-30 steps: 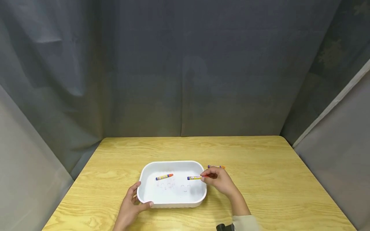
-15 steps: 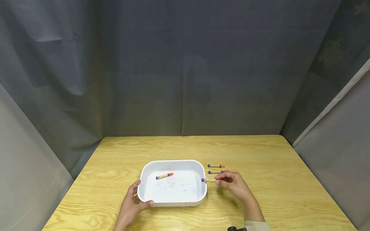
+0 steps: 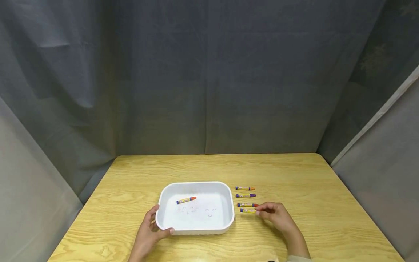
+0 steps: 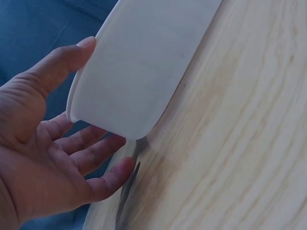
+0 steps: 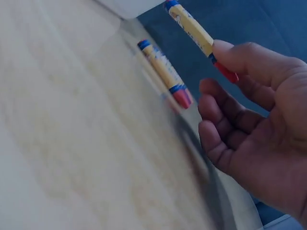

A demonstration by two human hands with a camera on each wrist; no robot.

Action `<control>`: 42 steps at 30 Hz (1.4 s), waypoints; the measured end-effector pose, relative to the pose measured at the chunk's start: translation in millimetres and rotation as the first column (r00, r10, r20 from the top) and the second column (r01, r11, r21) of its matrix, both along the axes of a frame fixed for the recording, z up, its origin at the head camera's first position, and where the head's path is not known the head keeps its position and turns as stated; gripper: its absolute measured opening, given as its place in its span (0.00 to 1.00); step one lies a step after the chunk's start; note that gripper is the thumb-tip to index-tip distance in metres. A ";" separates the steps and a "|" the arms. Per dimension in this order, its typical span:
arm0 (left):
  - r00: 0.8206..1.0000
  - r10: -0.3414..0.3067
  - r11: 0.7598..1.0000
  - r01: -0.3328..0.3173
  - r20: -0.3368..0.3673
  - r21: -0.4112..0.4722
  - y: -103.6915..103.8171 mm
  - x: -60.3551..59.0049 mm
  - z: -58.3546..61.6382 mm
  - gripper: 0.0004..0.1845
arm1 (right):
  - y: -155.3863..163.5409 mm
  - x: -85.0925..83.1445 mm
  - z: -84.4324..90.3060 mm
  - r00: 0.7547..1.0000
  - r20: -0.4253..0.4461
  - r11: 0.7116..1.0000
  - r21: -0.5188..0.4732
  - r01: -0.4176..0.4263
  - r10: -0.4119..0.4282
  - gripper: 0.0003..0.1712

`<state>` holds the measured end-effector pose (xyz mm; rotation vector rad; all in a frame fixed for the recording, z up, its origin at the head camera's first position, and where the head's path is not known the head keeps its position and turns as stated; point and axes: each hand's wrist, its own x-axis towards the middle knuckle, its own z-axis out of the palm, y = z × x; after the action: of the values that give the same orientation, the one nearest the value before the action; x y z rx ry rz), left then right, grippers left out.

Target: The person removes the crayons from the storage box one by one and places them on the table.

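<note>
My left hand grips the near left corner of a white tray, thumb on the rim and fingers against its side. The left wrist view shows the thumb on the rim of the tray. Between thumb and fingertips my right hand pinches a red-tipped crayon by its tip end, just right of the tray. Close beside that crayon lies another red crayon on the table. Farther back in the same row are a purple crayon and an orange crayon.
An orange-red crayon lies inside the tray, whose floor bears faint drawn faces. The wooden table extends on both sides of the tray. A dark grey curtain hangs behind it.
My right hand has carried the held crayon from over the tray rightward and nearer to me. The purple and red crayons on the table have come into view. The left hand stays put.
</note>
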<state>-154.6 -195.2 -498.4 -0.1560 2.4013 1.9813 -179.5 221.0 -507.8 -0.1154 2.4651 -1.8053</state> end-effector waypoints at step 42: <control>1.000 -0.022 0.999 0.022 -0.009 -0.035 -2.5 -0.8 -1.3 0.54 | -50.5 -32.0 39.6 0.978 -0.196 0.995 0.075 -0.063 0.077 0.20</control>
<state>-155.4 -197.8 -499.7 -0.1215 2.4334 1.9359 -211.5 170.4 -468.2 -0.3915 2.6149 -1.7572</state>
